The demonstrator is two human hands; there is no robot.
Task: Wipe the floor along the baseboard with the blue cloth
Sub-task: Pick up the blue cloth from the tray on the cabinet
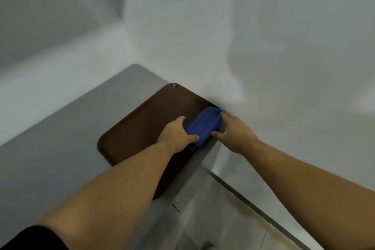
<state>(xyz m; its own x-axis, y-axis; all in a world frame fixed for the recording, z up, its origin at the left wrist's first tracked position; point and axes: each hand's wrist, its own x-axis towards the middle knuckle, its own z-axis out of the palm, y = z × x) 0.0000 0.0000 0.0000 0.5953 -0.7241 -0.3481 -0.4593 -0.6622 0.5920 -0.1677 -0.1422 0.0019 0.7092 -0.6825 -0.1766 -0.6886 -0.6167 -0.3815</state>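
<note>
- While both hands close on it, the blue cloth (pixel 204 126) lies folded on the right end of a brown tray (pixel 142 128), close against the white wall (pixel 263 46).
- Left hand (pixel 176 135): grip partly closed on the cloth's left edge, thumb lying across the near part of the fabric, fingers reaching along its far left side (fingertips partly hidden by the cloth).
- Right hand (pixel 235 132): grip closed on the cloth's right edge, thumb pressed to the near right corner, fingers curled over the far right side by the wall.
- Cloth is in contact with the tray; whether any part is lifted, cannot tell.
- Tray sits flat on a grey surface (pixel 50 158), its far right edge touching or just beside the wall.
- Both forearms bare; a dark sleeve (pixel 30 237) shows at lower left.
- Below the surface's near right corner, pale floor (pixel 223 229) with a dark strip (pixel 253 209) running along the wall's base (frame is motion-blurred, detail soft).
</note>
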